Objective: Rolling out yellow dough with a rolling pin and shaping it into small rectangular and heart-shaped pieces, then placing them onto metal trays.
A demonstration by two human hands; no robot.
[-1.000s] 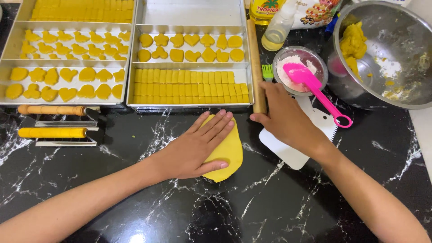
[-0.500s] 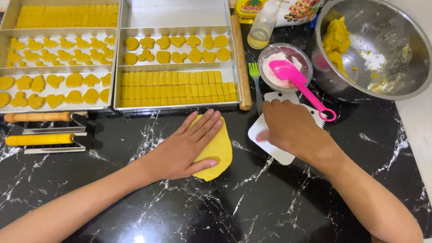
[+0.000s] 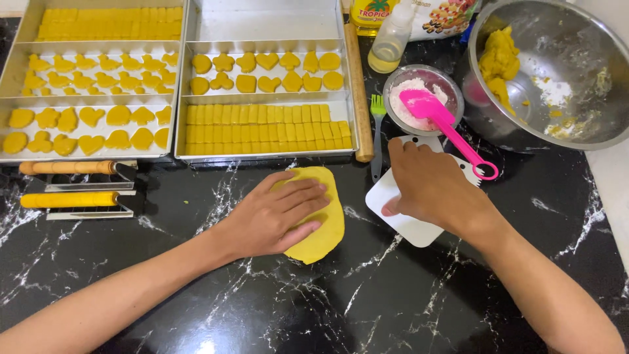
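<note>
My left hand (image 3: 275, 219) lies flat, fingers spread, on a flattened oval of yellow dough (image 3: 325, 226) on the black marble counter (image 3: 367, 295). My right hand (image 3: 432, 187) rests on a white plastic scraper (image 3: 407, 226) just right of the dough. Its fingers curl over the scraper and the thumb sits at the scraper's left edge. A wooden rolling pin (image 3: 359, 92) lies upright along the tray's right side, just beyond both hands.
Two metal trays (image 3: 262, 19) (image 3: 13, 78) at the back hold yellow cut-out shapes and strips. A glass bowl of flour (image 3: 452, 92) holds a pink spatula (image 3: 445, 121). A steel bowl (image 3: 563, 124) holds more dough. A green fork (image 3: 378, 131), an oil bottle (image 3: 391, 42) and two wood-handled cutters (image 3: 69, 183) lie nearby.
My right hand has drawn back from the rolling pin's near end and settled on the white scraper. My left hand has stayed pressed on the dough.
</note>
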